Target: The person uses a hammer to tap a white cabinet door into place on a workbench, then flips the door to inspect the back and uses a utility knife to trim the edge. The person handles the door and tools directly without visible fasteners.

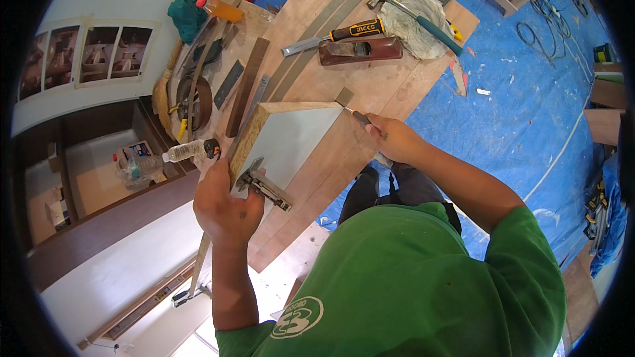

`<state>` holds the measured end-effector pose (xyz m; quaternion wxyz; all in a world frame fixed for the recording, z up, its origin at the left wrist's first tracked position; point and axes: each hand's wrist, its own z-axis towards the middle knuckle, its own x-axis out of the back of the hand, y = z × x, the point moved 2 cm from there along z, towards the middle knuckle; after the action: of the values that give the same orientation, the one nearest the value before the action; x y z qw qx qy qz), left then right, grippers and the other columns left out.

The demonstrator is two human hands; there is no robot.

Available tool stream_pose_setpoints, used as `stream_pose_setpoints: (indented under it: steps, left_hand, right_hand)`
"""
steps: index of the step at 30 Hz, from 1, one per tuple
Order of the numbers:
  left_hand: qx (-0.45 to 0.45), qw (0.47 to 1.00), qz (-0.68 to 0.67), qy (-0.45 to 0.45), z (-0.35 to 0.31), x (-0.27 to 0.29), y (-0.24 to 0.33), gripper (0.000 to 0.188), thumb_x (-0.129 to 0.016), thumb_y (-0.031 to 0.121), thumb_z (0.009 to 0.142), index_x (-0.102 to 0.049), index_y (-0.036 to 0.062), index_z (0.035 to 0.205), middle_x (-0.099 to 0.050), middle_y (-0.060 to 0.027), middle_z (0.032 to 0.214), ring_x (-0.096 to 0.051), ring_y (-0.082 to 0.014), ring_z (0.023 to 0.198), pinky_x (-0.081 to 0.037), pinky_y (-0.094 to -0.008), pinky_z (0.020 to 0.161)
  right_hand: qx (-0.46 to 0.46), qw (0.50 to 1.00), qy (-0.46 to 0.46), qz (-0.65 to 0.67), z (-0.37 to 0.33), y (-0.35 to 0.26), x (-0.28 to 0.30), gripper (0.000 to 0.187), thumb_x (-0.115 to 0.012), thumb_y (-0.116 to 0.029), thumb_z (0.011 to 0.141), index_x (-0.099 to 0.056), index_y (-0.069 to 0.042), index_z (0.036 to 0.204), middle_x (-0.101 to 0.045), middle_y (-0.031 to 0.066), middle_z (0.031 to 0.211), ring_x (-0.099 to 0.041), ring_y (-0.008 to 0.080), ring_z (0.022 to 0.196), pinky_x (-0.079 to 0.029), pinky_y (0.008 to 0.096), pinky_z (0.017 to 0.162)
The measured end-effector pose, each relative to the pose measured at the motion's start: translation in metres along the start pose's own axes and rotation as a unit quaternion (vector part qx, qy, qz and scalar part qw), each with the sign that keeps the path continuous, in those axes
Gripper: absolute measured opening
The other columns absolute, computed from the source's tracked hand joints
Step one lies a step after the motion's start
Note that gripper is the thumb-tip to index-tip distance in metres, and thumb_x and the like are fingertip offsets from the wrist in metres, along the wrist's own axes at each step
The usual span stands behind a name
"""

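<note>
On the plywood work table lies a board (pixel 291 133) with a pale grey face and bare wood edges. A metal cabinet hinge (pixel 264 187) is on the board's near left corner. My left hand (pixel 228 201) is closed round that corner, with its thumb and fingers beside the hinge. In my right hand (pixel 391 137) is a screwdriver (pixel 360 117) with an orange-and-black handle. Its thin shaft reaches the board's far right corner, and I cannot tell whether the tip touches. A small brown wood piece (pixel 344 96) lies just beyond that corner.
Farther along the table (pixel 423 86) are a hand plane (pixel 360 51), a chisel (pixel 334 36), a hammer (pixel 423 21) on a white cloth and several wood strips (pixel 248 86). An orange drink bottle (pixel 221 10) stands far left. Blue sheeting (pixel 503 119) covers the floor at right.
</note>
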<state>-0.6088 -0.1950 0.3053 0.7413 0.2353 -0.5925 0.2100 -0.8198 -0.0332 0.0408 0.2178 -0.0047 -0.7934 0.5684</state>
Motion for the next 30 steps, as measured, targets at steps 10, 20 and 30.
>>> stream_pose_setpoints:
  steps: [10,20,30]
  left_hand:
    - [0.022,1.000,0.009,0.006,0.006,-0.005,0.000,0.052,-0.080,0.014,0.062,-0.065,-0.0020,0.110,-0.066,-0.0155,0.088,-0.063,-0.0365,0.072,-0.050,-0.0429,0.065]
    - [0.009,1.000,0.004,0.010,0.005,-0.006,0.001,0.050,-0.081,0.013,0.062,-0.065,-0.0020,0.107,-0.066,-0.0146,0.086,-0.063,-0.0354,0.070,-0.048,-0.0425,0.065]
    - [0.002,1.000,0.000,0.012,0.007,-0.005,-0.001,0.048,-0.081,0.015,0.064,-0.066,-0.0017,0.106,-0.065,-0.0137,0.084,-0.061,-0.0357,0.069,-0.047,-0.0428,0.064]
  right_hand:
    - [-0.010,0.998,-0.024,-0.059,0.009,-0.015,0.009,0.024,-0.050,-0.018,0.103,-0.059,-0.002,0.118,-0.065,0.0253,0.085,-0.066,0.0447,0.080,-0.051,0.0525,0.070]
    - [-0.009,0.998,-0.016,-0.060,-0.007,-0.003,0.009,0.026,-0.050,-0.018,0.104,-0.055,-0.003,0.125,-0.061,0.0206,0.076,-0.062,0.0396,0.070,-0.048,0.0488,0.065]
    - [-0.058,0.996,-0.055,-0.030,-0.023,-0.011,0.025,0.032,-0.048,-0.022,0.106,-0.054,-0.002,0.131,-0.063,0.0234,0.082,-0.064,0.0408,0.077,-0.049,0.0487,0.069]
